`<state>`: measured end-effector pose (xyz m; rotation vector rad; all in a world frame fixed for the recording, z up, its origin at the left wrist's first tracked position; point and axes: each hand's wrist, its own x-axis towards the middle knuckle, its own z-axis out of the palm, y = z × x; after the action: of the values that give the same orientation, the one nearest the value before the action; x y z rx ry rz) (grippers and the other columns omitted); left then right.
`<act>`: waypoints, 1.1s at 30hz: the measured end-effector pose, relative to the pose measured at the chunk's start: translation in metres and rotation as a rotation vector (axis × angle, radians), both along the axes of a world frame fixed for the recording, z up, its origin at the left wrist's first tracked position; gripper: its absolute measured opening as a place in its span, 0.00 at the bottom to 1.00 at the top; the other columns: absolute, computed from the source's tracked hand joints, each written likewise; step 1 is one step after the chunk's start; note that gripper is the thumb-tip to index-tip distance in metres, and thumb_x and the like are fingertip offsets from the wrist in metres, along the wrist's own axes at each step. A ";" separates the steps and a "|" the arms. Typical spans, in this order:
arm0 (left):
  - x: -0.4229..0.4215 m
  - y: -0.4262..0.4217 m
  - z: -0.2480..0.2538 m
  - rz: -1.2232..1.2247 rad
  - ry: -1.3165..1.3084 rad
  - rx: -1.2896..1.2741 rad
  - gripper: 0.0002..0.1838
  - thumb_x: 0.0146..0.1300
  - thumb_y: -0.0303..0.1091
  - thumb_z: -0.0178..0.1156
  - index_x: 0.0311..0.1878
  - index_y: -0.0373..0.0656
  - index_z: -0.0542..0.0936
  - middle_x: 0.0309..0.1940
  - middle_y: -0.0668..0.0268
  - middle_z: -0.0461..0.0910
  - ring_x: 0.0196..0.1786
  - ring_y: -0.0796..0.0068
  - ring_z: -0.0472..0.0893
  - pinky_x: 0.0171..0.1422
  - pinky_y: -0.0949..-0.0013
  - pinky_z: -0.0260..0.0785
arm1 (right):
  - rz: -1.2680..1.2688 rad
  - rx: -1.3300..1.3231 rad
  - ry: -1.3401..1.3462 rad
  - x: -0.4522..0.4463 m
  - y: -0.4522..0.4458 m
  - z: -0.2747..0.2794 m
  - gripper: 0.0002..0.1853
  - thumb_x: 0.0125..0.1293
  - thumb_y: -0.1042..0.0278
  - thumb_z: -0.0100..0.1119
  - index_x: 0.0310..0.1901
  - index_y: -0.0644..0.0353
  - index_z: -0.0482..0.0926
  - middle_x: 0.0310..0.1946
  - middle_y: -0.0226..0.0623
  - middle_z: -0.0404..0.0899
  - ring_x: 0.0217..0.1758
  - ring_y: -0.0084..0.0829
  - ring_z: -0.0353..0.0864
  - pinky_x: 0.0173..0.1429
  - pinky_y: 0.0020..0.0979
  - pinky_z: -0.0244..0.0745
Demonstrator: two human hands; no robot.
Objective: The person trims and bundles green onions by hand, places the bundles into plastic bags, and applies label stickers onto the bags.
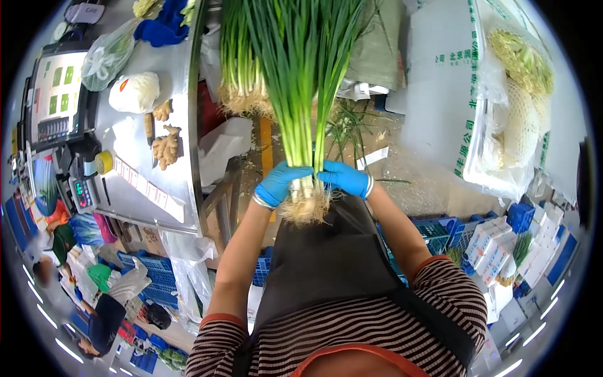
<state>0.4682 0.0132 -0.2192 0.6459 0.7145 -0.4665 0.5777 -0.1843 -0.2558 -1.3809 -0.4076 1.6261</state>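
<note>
A long bunch of scallions [290,107] hangs in front of my apron, roots toward me and green leaves pointing away. My left hand [282,183], in a blue glove, is closed around the white stems just above the roots. From the other side my right hand [345,178], also gloved in blue, grips a few stems at the bunch's right edge. The pale, tangled roots [306,208] show below both hands. Farther off, another pile of scallions [237,69] lies behind the held bunch, partly hidden by its leaves.
On the left, a metal table [135,188] bears ginger [166,147], a knife [149,129], a tape roll [103,162] and a label strip [149,190]. A white box [440,94] with bagged vegetables stands right. Loose leaves litter the floor. Other people work at far left.
</note>
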 end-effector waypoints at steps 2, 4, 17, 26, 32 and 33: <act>-0.001 -0.015 -0.001 0.108 -0.159 0.014 0.26 0.61 0.25 0.62 0.64 0.36 0.74 0.53 0.59 0.82 0.54 0.69 0.82 0.61 0.68 0.74 | 0.132 0.151 -0.195 -0.010 0.001 -0.012 0.23 0.75 0.61 0.53 0.66 0.64 0.70 0.55 0.41 0.79 0.58 0.31 0.77 0.63 0.32 0.71; -0.002 -0.012 -0.005 0.102 -0.131 0.000 0.23 0.62 0.25 0.62 0.62 0.35 0.75 0.52 0.57 0.83 0.53 0.68 0.82 0.59 0.67 0.75 | 0.240 0.111 -0.285 -0.013 0.007 -0.014 0.23 0.74 0.54 0.54 0.59 0.66 0.76 0.48 0.46 0.83 0.44 0.34 0.85 0.49 0.31 0.80; -0.040 -0.037 0.081 -0.896 0.466 2.129 0.36 0.61 0.30 0.55 0.74 0.41 0.60 0.49 0.58 0.76 0.43 0.64 0.77 0.45 0.64 0.69 | -0.629 0.528 0.968 -0.008 0.120 0.008 0.66 0.44 0.11 0.46 0.76 0.56 0.51 0.77 0.47 0.50 0.78 0.52 0.52 0.76 0.63 0.51; -0.090 -0.056 0.108 -0.574 0.364 2.226 0.36 0.61 0.26 0.53 0.75 0.41 0.60 0.62 0.51 0.70 0.54 0.59 0.74 0.55 0.60 0.68 | -0.392 0.613 0.731 -0.020 0.153 0.088 0.70 0.41 0.14 0.56 0.77 0.57 0.45 0.76 0.45 0.54 0.77 0.47 0.58 0.75 0.61 0.55; -0.172 -0.052 0.127 -0.319 0.204 2.022 0.37 0.61 0.31 0.58 0.75 0.42 0.60 0.65 0.45 0.66 0.56 0.50 0.74 0.57 0.54 0.69 | -0.202 0.568 0.725 -0.078 0.189 0.112 0.44 0.69 0.55 0.58 0.77 0.62 0.45 0.57 0.34 0.74 0.54 0.29 0.75 0.64 0.42 0.72; -0.195 -0.048 0.129 -0.137 0.033 1.933 0.43 0.55 0.34 0.65 0.75 0.43 0.60 0.66 0.45 0.65 0.57 0.48 0.74 0.58 0.55 0.69 | -0.201 0.513 0.648 -0.094 0.195 0.127 0.43 0.69 0.58 0.58 0.77 0.61 0.45 0.52 0.32 0.72 0.49 0.27 0.72 0.60 0.39 0.72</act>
<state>0.2734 -0.0347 -0.0901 2.4891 1.0240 0.2754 0.4841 0.0111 -0.1293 -0.4586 -0.2576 1.5556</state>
